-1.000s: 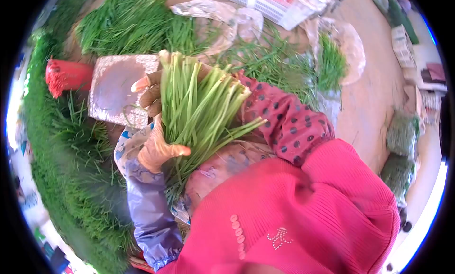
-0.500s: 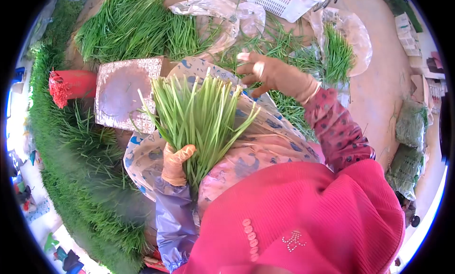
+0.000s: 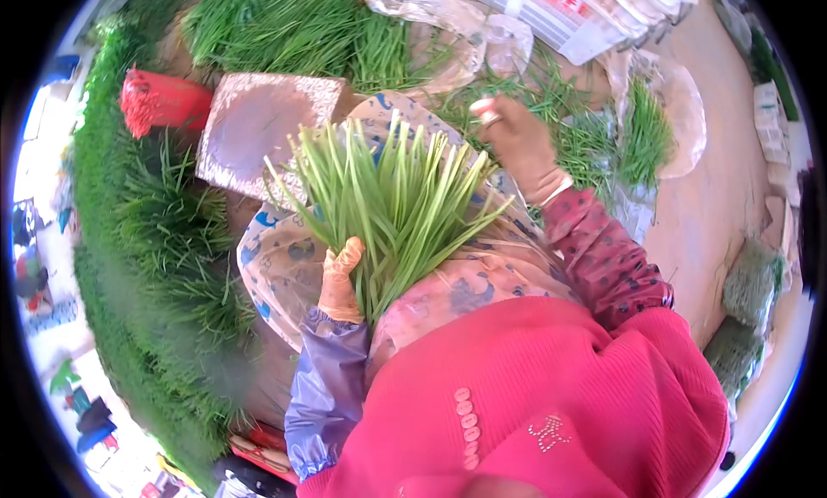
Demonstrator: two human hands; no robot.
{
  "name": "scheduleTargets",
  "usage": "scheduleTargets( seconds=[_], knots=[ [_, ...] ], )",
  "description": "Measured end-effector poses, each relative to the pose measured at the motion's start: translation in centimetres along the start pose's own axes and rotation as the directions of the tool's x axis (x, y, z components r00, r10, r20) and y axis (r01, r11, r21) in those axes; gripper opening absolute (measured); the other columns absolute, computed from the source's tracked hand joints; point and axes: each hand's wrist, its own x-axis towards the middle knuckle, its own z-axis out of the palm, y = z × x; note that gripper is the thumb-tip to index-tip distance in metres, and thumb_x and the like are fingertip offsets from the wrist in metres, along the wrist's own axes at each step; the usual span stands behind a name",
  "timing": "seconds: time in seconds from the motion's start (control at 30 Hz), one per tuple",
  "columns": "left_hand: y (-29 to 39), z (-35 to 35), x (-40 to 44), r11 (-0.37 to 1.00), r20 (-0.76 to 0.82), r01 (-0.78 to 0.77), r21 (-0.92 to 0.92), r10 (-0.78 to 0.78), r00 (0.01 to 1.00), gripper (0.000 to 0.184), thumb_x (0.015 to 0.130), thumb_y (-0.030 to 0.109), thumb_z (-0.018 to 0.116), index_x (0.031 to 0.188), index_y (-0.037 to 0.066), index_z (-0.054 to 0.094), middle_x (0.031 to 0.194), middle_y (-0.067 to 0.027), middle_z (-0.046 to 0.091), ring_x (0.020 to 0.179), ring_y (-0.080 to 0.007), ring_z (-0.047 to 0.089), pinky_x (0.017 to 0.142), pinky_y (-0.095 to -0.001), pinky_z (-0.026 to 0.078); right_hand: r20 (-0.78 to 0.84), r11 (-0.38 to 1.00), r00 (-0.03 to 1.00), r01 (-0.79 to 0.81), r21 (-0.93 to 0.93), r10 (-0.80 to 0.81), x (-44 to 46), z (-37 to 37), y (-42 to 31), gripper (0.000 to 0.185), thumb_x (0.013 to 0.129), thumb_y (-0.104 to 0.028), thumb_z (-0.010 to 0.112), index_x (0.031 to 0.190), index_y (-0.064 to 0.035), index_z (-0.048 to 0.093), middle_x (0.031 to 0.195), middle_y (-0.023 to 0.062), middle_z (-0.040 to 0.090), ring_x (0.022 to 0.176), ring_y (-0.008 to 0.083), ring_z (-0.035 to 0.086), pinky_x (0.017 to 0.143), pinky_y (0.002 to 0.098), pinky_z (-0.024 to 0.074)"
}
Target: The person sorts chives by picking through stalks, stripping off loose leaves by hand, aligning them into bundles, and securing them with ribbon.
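My left hand [image 3: 342,278], in a tan glove, is wrapped around a thick bunch of Chinese chives [image 3: 388,209]. The bunch rests over my lap on a patterned plastic apron [image 3: 280,244], its pale cut ends fanned out and pointing away from me. To the right of the bunch, my right hand [image 3: 521,145] is raised in a brownish glove with white wrapping at a fingertip. Its fingers look bent and are blurred, and I see nothing in them. Beyond it, loose chives [image 3: 581,149] lie scattered on the ground.
A worn patterned block [image 3: 267,127] stands ahead, beside a red bundle of ties [image 3: 164,102]. A large chive pile [image 3: 276,28] lies behind. A white crate [image 3: 560,15] is at the top, and a plastic bag with chives [image 3: 646,132] at right. Standing greens [image 3: 138,326] line the left.
The view has shifted, moving the surroundings right and partly down. My right hand has turned, and its spread fingers now look drawn together. The left hand keeps its hold on the chives.
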Motion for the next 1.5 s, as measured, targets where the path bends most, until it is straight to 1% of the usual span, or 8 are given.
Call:
scheduleTargets(
  seconds=[0.07, 0.37, 0.53, 0.77, 1.03, 1.2, 1.4, 1.5],
  knots=[
    [-0.1, -0.5, -0.1, 0.998, 0.001, 0.001, -0.069, -0.001, 1.0, 0.048, 0.087, 0.022, 0.068, 0.126, 0.0, 0.051, 0.112, -0.0106, 0.063, 0.093, -0.0238, 0.065, 0.08, -0.0365, 0.056, 0.007, 0.964, 0.982, -0.187, 0.191, 0.189, 2.2, -2.1, 0.0, 0.021, 0.09, -0.01, 0.05, 0.106, -0.0053, 0.064, 0.077, 0.0052, 0.065, 0.065, 0.01, 0.058, 0.059, 0.0264, 0.0469],
    [-0.1, 0.1, -0.4, 0.982, -0.002, -0.118, -0.149, 0.119, 0.993, 0.042, 0.085, 0.012, 0.07, 0.123, 0.004, 0.055, 0.11, -0.0092, 0.065, 0.096, -0.0219, 0.063, 0.083, -0.0349, 0.054, 0.264, 0.932, 0.963, -0.052, 0.358, -0.048, 1.7, -3.0, -10.1, 0.026, 0.092, -0.006, 0.05, 0.114, -0.0022, 0.062, 0.076, 0.0021, 0.064, 0.057, 0.0023, 0.048, 0.052, 0.0184, 0.0413],
    [-0.2, 0.9, -0.2, 0.961, 0.005, -0.275, 0.007, 0.275, 0.961, 0.051, 0.076, 0.0, 0.075, 0.122, 0.005, 0.054, 0.11, -0.0064, 0.065, 0.096, -0.0187, 0.063, 0.086, -0.0316, 0.052, 0.466, 0.878, 0.855, -0.028, 0.478, -0.227, 2.1, 0.2, -11.9, 0.05, 0.087, -0.011, 0.061, 0.131, 0.0038, 0.042, 0.109, 0.0141, 0.059, 0.085, 0.0146, 0.06, 0.07, 0.0245, 0.0504],
    [-0.8, 1.2, -0.1, 0.904, 0.057, -0.379, 0.201, 0.375, 0.925, 0.057, 0.069, -0.007, 0.079, 0.118, 0.004, 0.053, 0.111, -0.0072, 0.063, 0.1, -0.0187, 0.061, 0.089, -0.0316, 0.05, 0.411, 0.923, 0.84, 0.384, 0.01, -0.354, 2.1, 4.9, -13.1, 0.063, 0.076, -0.017, 0.07, 0.13, 0.0016, 0.045, 0.108, 0.0126, 0.062, 0.097, 0.0217, 0.06, 0.084, 0.0335, 0.0491],
    [-1.2, -0.5, 1.0, 0.991, 0.021, -0.133, -0.026, 0.133, 0.991, 0.065, 0.07, -0.006, 0.077, 0.127, 0.007, 0.05, 0.118, -0.0079, 0.06, 0.104, -0.0203, 0.059, 0.093, -0.0327, 0.048, 0.509, 0.817, 0.844, -0.168, 0.552, -0.17, 3.2, 4.0, -7.5, 0.046, 0.082, 0.006, 0.053, 0.127, 0.0028, 0.048, 0.115, 0.0091, 0.06, 0.09, 0.0117, 0.059, 0.072, 0.0257, 0.0496],
    [-0.7, -0.2, 1.3, 0.995, 0.091, -0.092, 0.049, 0.087, 0.992, 0.079, 0.074, 0.01, 0.079, 0.141, 0.009, 0.038, 0.127, -0.0073, 0.055, 0.114, -0.0215, 0.054, 0.098, -0.0338, 0.045, 0.027, 0.936, 0.996, 0.069, 0.344, -0.083, 2.5, -2.5, -2.0, 0.038, 0.087, -0.007, 0.058, 0.124, 0.0007, 0.051, 0.094, 0.0059, 0.061, 0.081, 0.0119, 0.058, 0.07, 0.0263, 0.0486],
    [-0.4, -0.6, 1.9, 0.998, 0.233, -0.061, 0.015, 0.056, 0.971, 0.096, 0.069, 0.026, 0.085, 0.145, 0.008, 0.029, 0.13, -0.0072, 0.052, 0.113, -0.0218, 0.055, 0.097, -0.0364, 0.047, 0.506, 0.978, 0.855, -0.01, -0.208, 0.117, -4.3, -7.9, 1.9, 0.057, 0.089, -0.034, 0.06, 0.134, -0.0025, 0.045, 0.107, 0.0177, 0.064, 0.098, 0.0264, 0.062, 0.086, 0.0349, 0.0469],
    [-0.6, -1.6, 2.9, 0.994, 0.318, -0.063, 0.088, 0.031, 0.947, 0.097, 0.068, 0.028, 0.086, 0.145, 0.008, 0.029, 0.129, -0.0079, 0.053, 0.113, -0.0221, 0.055, 0.097, -0.0368, 0.047, 0.679, 0.992, 0.725, -0.043, -0.122, 0.115, -5.7, -5.0, 1.7, 0.074, 0.084, -0.049, 0.061, 0.138, -0.0024, 0.04, 0.121, 0.0224, 0.059, 0.111, 0.032, 0.058, 0.094, 0.0379, 0.0438]
  ],
)
